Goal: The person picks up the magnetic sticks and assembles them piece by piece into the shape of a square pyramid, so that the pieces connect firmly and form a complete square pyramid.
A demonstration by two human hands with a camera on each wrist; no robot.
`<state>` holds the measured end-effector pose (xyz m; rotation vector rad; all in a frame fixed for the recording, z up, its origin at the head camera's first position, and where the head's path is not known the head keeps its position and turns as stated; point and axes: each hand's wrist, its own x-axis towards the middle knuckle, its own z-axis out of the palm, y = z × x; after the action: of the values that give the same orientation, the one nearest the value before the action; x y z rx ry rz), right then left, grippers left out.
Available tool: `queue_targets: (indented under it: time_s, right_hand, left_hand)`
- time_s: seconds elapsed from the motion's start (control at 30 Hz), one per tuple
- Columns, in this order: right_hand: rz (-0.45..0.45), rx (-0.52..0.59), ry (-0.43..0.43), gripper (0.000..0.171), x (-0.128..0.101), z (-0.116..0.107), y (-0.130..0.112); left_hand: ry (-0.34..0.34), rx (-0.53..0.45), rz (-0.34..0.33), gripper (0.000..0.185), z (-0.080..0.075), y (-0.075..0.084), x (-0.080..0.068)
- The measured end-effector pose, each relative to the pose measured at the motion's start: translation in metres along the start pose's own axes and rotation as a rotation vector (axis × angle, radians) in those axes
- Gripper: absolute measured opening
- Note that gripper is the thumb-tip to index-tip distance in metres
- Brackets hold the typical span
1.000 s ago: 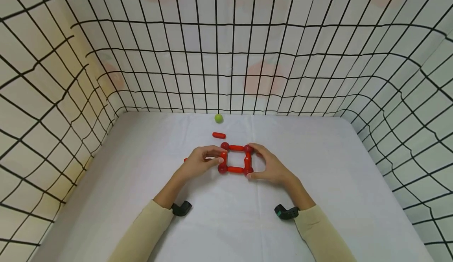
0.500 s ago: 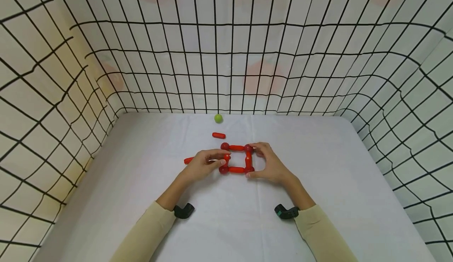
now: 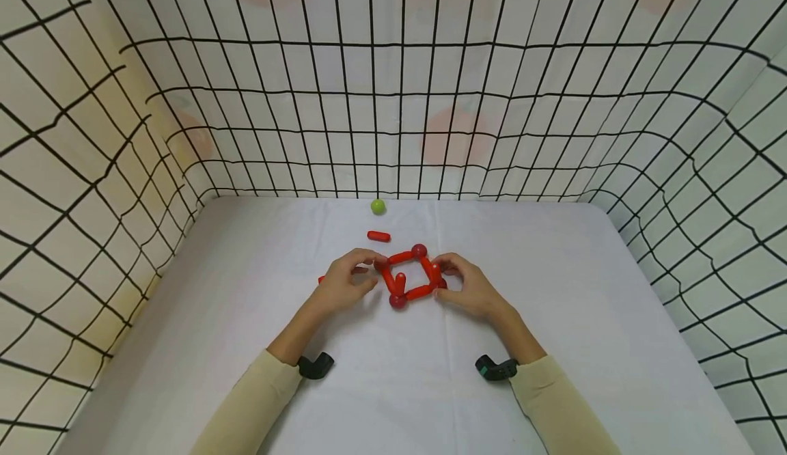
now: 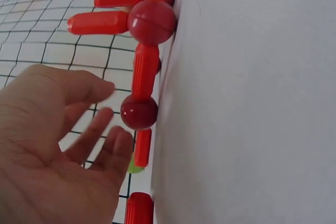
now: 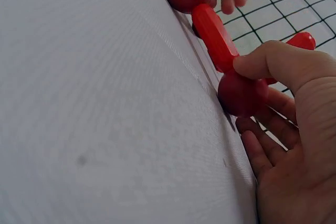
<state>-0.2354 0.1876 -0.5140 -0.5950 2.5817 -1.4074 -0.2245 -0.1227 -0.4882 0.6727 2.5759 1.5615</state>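
Red rod-and-ball frame sits mid table, skewed, w/ one rod sticking up. Right hand pinches its right corner ball, thumb on top. Left hand just beside the left corner, fingers relaxed, holding nothing.

Green ball at back wall; grid-pattern cloth surrounds white table.

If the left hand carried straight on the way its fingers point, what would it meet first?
Probably the red frame: the left hand's fingers point right at its near-left ball, a small gap away in the left wrist view, though depth is unclear.
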Motion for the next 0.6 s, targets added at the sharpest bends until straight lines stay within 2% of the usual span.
queue_targets:
  time_s: [0.17,0.3,0.43,0.6]
  right_hand:
    - [-0.008,0.028,0.014,0.041,0.0018,0.001,0.0054]
    - [-0.025,0.032,0.035,0.04,0.0034,0.0021,0.0081]
    - [-0.004,0.073,0.048,0.053,0.0028,0.0016,0.0052]
    - [-0.006,0.104,0.011,0.08,0.0014,0.0005,-0.0012]
  left_hand:
    - [-0.018,0.1,-0.002,0.039,0.0006,-0.005,0.0003]
    - [-0.04,0.119,0.001,0.036,0.0016,-0.0061,-0.0003]
    - [-0.036,0.116,-0.001,0.031,0.0016,-0.0041,-0.002]
    - [-0.046,0.145,-0.006,0.027,0.0028,-0.0023,-0.0032]
